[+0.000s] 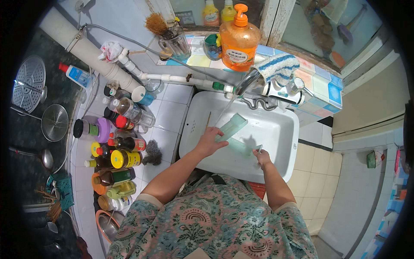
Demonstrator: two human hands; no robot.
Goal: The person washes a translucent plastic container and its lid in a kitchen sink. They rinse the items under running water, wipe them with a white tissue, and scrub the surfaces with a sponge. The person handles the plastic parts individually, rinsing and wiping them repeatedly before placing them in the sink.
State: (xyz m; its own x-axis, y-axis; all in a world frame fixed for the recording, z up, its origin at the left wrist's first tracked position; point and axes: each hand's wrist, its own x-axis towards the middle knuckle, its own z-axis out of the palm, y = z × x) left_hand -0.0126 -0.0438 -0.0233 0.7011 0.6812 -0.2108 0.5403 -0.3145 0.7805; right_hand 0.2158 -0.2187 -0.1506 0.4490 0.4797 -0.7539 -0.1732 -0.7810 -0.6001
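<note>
Over the white sink (196, 108), my left hand (211, 141) is closed on the near end of a translucent pale-green rectangular plastic piece (234, 127), perhaps a box or lid. My right hand (262, 158) pinches the right end of a second translucent green plastic piece (241, 147), which lies lower and nearer me. Both pieces are tilted in the basin; whether they touch each other I cannot tell. From the metal faucet (248, 83) a thin water stream (223, 113) runs down just beyond my left hand.
A blue-and-white striped cloth (278, 69) drapes over the faucet. Behind it stands an orange pump bottle (239, 41). Left of the sink are several bottles and jars (125, 159) and a grey scouring pad (152, 153). A thin brown stick (208, 120) lies at the basin's left.
</note>
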